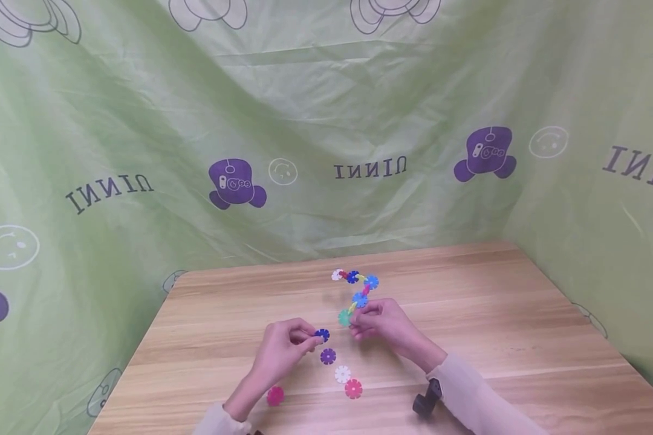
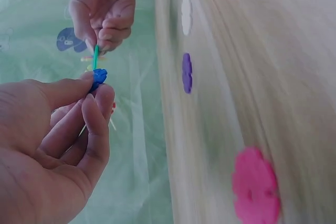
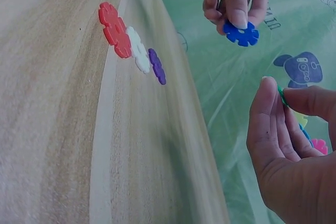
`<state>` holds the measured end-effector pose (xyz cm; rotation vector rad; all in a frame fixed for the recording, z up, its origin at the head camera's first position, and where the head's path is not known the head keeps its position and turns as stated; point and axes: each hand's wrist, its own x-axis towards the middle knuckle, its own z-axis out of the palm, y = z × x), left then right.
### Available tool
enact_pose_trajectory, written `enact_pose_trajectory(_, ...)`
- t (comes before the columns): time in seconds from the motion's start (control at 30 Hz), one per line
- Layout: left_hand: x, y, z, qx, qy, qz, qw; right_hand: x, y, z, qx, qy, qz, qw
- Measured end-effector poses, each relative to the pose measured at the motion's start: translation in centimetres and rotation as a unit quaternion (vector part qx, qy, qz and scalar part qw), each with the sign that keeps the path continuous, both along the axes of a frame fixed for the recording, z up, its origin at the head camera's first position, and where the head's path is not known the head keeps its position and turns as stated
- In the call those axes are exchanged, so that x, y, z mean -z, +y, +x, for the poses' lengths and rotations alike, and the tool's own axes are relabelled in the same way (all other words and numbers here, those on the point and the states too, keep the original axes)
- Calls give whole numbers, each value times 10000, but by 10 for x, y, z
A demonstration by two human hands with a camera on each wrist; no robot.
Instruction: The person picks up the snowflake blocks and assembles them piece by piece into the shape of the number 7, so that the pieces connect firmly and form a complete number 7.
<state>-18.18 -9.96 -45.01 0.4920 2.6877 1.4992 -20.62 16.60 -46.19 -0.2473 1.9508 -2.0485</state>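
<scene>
Between thumb and fingers, my left hand (image 1: pixel 285 347) pinches a dark blue notched disc (image 3: pixel 242 34). My right hand (image 1: pixel 386 326) pinches a green notched disc (image 1: pixel 344 318), the near end of a chain of linked discs. From there the chain runs through yellow, light blue (image 1: pixel 360 299), pink, another light blue (image 1: pixel 371 282), yellow, dark blue (image 1: pixel 352 277) and red to a white disc (image 1: pixel 337 275). Both hands are held above the table, and the blue disc is apart from the green one in the head view. Fingers hide part of the chain in the right wrist view.
On the wooden table (image 1: pixel 207 314) lie loose discs: purple (image 1: pixel 328 356), white (image 1: pixel 342 374), coral red (image 1: pixel 354 388) and, further left, pink (image 1: pixel 275 396). A green printed cloth (image 1: pixel 315 109) hangs behind and beside the table. A black device (image 1: pixel 427 399) is at the right wrist.
</scene>
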Motion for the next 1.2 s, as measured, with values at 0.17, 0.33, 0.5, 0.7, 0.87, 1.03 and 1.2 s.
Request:
enact_pose_trajectory(0.17, 0, 11, -3, -11, 147, 54, 9999, -2, 0, 0, 48, -15, 54, 10000)
enact_pose_trajectory(0.33, 3, 20, -6, -41, 374, 155, 9992, -3, -1, 0, 69, -33, 92, 9999)
enact_pose_trajectory(0.5, 6, 28, -5, -139, 460, 173, 9987, -2, -2, 0, 59, -9, 98, 9999)
enact_pose_trajectory(0.7, 8, 36, -5, -248, 755, 115, 9968, 0, -2, -1, 81, -10, 154, 9998)
enact_pose_trajectory(0.87, 7, 41, -4, -225, 1030, 8, 9944, 0, -3, -1, 133, 1, 141, 9998)
enact_pose_trajectory(1.03, 6, 47, -2, -241, 1067, 52, 9940, -1, -3, 0, 202, -6, 128, 9997)
enact_pose_trajectory(1.2, 6, 52, -1, -306, 1030, 52, 9942, -2, -4, 0, 275, -43, 207, 9994)
